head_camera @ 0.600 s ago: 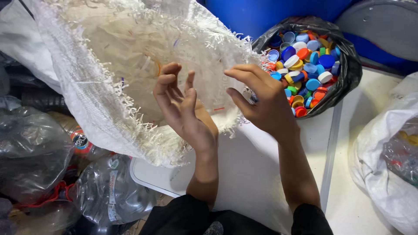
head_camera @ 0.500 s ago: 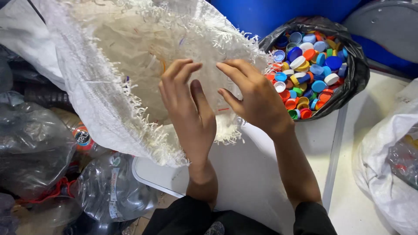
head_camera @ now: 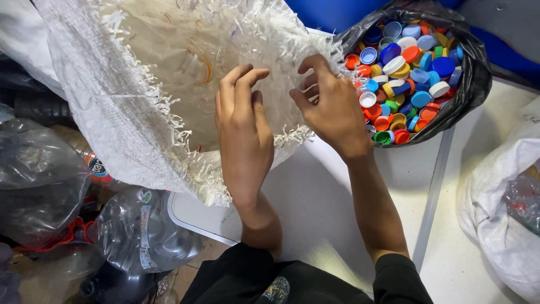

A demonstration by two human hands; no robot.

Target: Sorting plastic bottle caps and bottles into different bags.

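A large white woven sack [head_camera: 140,95] with a frayed mouth fills the upper left of the frame. At upper right a black bag [head_camera: 469,73] sits nearly full of coloured bottle caps [head_camera: 408,62], so much sorting looks done. At centre, the left hand [head_camera: 242,135] rests open-fingered on the sack; the right hand [head_camera: 332,107] pinches its frayed edge.

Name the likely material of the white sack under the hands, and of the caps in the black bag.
White sack: seemingly woven plastic, matt; its cut edge frays into flat strips. Caps: likely moulded plastic, smooth, slightly glossy, many colours. Black bag: thin, shiny plastic film.
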